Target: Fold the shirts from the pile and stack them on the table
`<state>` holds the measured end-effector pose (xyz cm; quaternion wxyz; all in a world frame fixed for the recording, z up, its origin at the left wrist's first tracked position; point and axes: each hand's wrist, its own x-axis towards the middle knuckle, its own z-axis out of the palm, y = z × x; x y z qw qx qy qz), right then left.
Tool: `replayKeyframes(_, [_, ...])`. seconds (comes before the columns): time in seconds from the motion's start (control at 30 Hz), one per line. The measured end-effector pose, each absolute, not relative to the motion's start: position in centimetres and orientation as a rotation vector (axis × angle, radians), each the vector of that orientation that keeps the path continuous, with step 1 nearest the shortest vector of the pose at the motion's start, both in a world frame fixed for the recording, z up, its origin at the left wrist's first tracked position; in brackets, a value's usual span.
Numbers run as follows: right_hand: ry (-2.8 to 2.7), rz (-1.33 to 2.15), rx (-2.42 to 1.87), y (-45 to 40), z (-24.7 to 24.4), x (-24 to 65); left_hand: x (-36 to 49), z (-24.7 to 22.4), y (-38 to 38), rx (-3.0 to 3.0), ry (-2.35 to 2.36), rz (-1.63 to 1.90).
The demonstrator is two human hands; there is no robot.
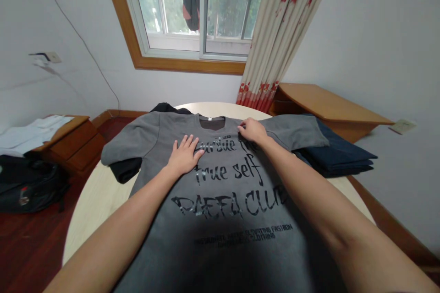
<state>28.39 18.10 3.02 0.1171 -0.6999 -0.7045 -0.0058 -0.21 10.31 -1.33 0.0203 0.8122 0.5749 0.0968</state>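
A grey short-sleeved T-shirt (223, 215) with black lettering lies spread front up across a round table, its neckline at the far side and both sleeves out to the sides. My left hand (184, 155) rests flat on the chest, left of the print, fingers spread. Near the right shoulder, my right hand (252, 130) has its fingers curled together against the fabric by the collar. The fingertips seem to pinch the cloth, though the grip is partly hidden by the hand. The lower part of the shirt is in shadow.
Folded dark blue clothes (338, 151) are stacked at the table's right, under the right sleeve. Black cloth (127, 170) lies beneath the left sleeve. The pale round tabletop (92, 210) shows at the left. Beyond stand a wooden desk (337, 100), a curtain (275, 32) and a window.
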Motion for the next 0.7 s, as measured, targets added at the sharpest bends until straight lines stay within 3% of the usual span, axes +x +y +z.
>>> replayKeyframes(0.3, [-2.169,0.102,-1.991,28.5,1.6,25.6,-0.2,-1.6,11.0,2.509,1.787,0.314])
replayKeyframes(0.7, [-1.886,0.003,-2.028,31.0,0.4,26.2,0.5,-0.7,10.4,2.583,1.807,0.313])
